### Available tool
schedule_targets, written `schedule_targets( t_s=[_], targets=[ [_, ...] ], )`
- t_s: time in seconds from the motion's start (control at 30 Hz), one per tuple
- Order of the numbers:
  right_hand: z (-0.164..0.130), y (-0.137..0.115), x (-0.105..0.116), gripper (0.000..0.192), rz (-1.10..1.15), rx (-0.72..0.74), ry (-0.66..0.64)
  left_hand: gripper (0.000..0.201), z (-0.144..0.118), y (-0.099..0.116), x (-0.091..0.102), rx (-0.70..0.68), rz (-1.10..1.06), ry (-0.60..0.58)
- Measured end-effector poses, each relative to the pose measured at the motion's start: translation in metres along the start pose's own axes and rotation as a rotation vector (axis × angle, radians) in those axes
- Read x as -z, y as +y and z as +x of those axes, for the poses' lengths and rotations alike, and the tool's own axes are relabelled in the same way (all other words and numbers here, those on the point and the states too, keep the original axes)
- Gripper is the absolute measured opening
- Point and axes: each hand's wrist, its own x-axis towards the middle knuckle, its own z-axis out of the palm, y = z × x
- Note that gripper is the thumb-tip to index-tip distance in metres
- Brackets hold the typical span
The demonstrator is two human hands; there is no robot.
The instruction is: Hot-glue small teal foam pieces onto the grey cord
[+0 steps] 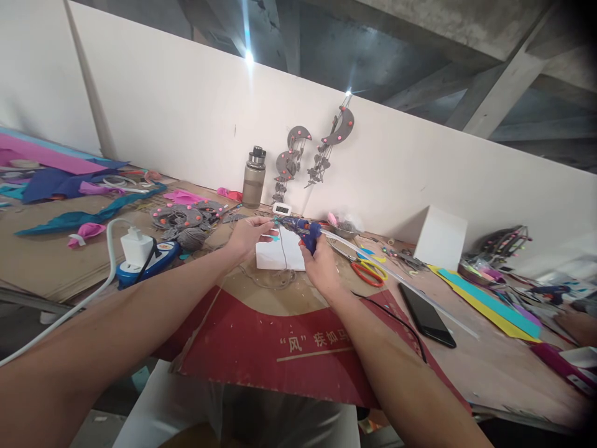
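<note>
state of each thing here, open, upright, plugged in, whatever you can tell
Glue gun: gripped in right hand, clear stick protruding behind
Bottle: upright, lid on
Phone: lying flat, screen dark
Scissors: lying down, blade opening unclear
Charger: cable plugged in
Moon-shaped ornaments: hanging
White board: propped up

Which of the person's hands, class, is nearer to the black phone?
Right: the right hand is left of the black phone and slightly farther forward; the left hand is farther left.
</note>
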Motion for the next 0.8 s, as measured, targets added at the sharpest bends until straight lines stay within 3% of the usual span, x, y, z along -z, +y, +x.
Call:
schedule_targets(
  t_s=[0.8],
  targets=[
    [-0.0027, -0.0059, 0.0009, 0.029, -0.027, -0.037, -0.002, 0.014, -0.0012, 0.0, 0.0005, -0.014, 0.0, -0.011]
  ],
)
